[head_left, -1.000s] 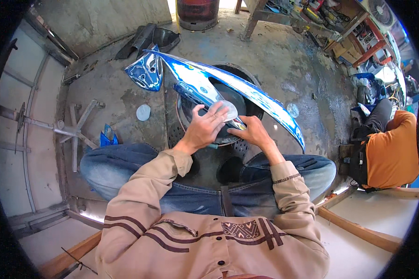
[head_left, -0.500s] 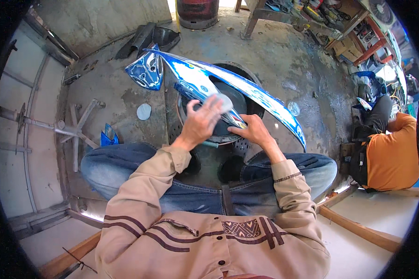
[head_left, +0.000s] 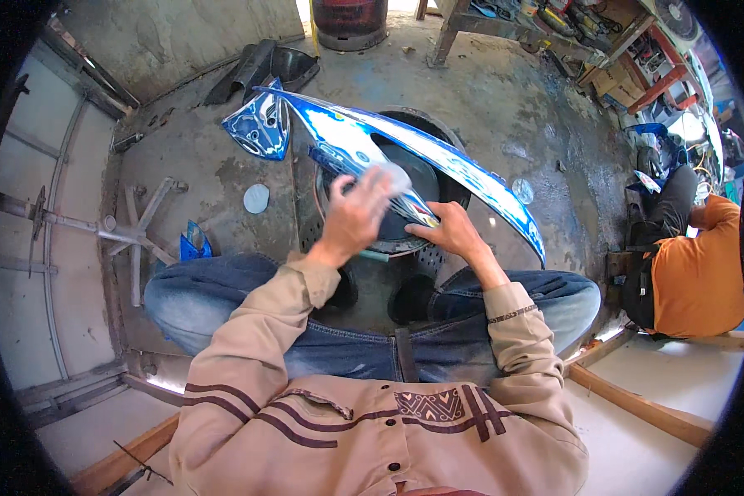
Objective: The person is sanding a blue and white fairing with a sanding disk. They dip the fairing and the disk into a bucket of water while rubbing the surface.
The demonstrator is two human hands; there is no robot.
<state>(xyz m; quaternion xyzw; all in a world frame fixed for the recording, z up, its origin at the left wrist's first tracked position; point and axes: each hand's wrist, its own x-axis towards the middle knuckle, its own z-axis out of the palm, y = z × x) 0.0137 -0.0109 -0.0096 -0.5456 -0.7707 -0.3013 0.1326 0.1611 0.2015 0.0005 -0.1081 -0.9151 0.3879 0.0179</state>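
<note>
Floor: worn concrete [head_left: 504,91], darkened by patches.
Left hand [head_left: 355,217]: blurred fingers lie over a pale round pad [head_left: 399,176] against the panel; whether they clasp it, I cannot tell.
Right hand [head_left: 456,230]: thumb and fingers closed on the panel's near end.
Blue-and-white panel [head_left: 339,136]: across a dark tub [head_left: 415,175].
Left floor: pale disc [head_left: 256,198].
Far right: seated person in orange [head_left: 698,273].

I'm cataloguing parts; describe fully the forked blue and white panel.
The panel is glossy, plastic-looking, blue and white, with two prongs, the longer one pointed. It slants over a dark tub; contact there is unclear. The right hand grips the shorter prong's end; the blurred left hand presses a pale disc against it.
</note>
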